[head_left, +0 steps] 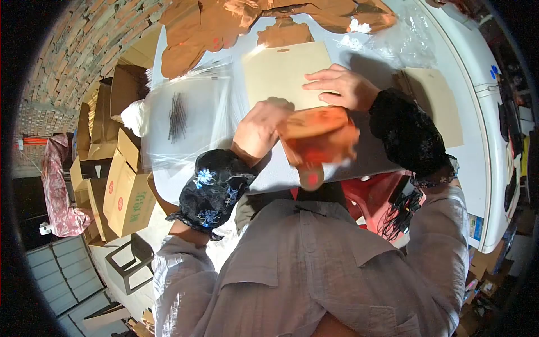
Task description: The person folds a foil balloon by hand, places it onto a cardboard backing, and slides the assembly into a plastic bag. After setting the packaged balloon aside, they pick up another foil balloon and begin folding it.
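Note:
A cream card [287, 73] with a small hang slot at its top lies on the white table in front of me. My left hand [261, 129] is closed at the left edge of a shiny orange foil piece [323, 135], its fingertips partly hidden. The foil piece is smeared by motion and overlaps the card's lower edge, with a rounded tab hanging toward the table's front edge. My right hand [343, 87] rests over the card's right side, fingers stretched out and apart, just above the foil piece.
Clear plastic sleeves [208, 106] with a bundle of dark thin ties [178, 117] lie left. Copper-coloured foil pieces [196, 39] spread along the back. More cream cards [435, 101] and crumpled clear plastic [407, 39] are right. Cardboard boxes [126, 191] stand left; a red stool [368, 202] is below.

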Demonstrator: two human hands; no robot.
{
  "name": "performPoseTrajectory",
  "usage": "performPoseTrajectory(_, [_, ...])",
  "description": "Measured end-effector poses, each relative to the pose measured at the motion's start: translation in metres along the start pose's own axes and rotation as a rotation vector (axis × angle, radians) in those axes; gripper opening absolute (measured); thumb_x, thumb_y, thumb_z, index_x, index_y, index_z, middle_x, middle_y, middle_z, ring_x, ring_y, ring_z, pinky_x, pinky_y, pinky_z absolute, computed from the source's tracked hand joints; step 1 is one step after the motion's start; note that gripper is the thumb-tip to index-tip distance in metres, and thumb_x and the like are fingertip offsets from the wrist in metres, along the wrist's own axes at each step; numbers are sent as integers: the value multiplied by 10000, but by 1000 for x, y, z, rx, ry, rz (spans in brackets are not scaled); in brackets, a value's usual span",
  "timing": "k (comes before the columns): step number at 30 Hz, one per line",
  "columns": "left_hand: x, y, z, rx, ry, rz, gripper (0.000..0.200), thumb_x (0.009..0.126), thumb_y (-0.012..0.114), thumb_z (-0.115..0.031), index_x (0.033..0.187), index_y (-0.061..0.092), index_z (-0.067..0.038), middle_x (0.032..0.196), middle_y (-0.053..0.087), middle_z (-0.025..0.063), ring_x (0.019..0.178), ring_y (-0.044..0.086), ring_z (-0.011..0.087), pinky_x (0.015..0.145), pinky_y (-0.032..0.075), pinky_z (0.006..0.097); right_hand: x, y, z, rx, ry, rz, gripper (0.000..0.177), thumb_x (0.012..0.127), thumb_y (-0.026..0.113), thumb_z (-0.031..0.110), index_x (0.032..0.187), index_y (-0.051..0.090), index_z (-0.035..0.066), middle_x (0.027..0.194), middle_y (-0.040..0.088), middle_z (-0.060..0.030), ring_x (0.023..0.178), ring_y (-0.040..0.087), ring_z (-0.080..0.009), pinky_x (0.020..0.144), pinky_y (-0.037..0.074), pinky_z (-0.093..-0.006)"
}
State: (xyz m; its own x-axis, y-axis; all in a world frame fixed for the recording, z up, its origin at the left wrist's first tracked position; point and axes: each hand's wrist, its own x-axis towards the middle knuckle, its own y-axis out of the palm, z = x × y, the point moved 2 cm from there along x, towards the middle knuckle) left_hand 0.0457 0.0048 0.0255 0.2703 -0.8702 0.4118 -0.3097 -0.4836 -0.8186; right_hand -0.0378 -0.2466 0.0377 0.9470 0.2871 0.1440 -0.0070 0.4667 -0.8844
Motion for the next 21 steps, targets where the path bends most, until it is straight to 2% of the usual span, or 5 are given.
performPoseTrajectory(7, [6, 13, 21, -242, -284, -116, 211, 887, 646, -149, 1072, 699, -64, 1025, 583, 137, 969, 500, 351, 857, 448, 399, -4, 14, -23, -191, -237, -273, 278, 922, 580, 159, 1175, 624, 51, 1220, 631, -107, 1052, 577, -289, 974, 465, -364])
performPoseTrajectory(10, [12, 18, 31, -365, -458, -54, 201, 933, 621, -203, 996, 725, -43, 956, 583, 158, 926, 525, 349, 818, 446, 412, -4, 15, -40, -158, 24, 11, 302, 926, 577, 84, 1216, 573, -1, 1220, 622, -144, 1119, 569, -264, 1019, 433, -343])
performPoseTrajectory(15, [15, 16, 35, -377, -485, -42, 217, 926, 631, -223, 931, 709, -21, 896, 582, 187, 885, 553, 353, 796, 453, 418, -1, -3, -12, -3, -103, -86, 331, 923, 617, 83, 1234, 564, -19, 1231, 627, -132, 1116, 590, -216, 1011, 433, -315])
performPoseTrajectory(19, [18, 8, 24, -364, -515, -57, 185, 906, 644, -200, 918, 685, -19, 917, 572, 180, 899, 542, 362, 794, 455, 430, 1, -5, -13, 226, 169, 87, 358, 923, 653, 130, 1242, 569, -8, 1236, 626, -114, 1169, 553, -181, 1019, 425, -330])
performPoseTrajectory(21, [12, 5, 13, -127, -295, -136, 172, 905, 659, -174, 953, 667, -9, 943, 565, 152, 910, 544, 341, 798, 460, 404, 1, 3, -20, 412, 288, -4, 338, 937, 631, 164, 1242, 577, 27, 1218, 625, -111, 1163, 545, -194, 1020, 425, -344])
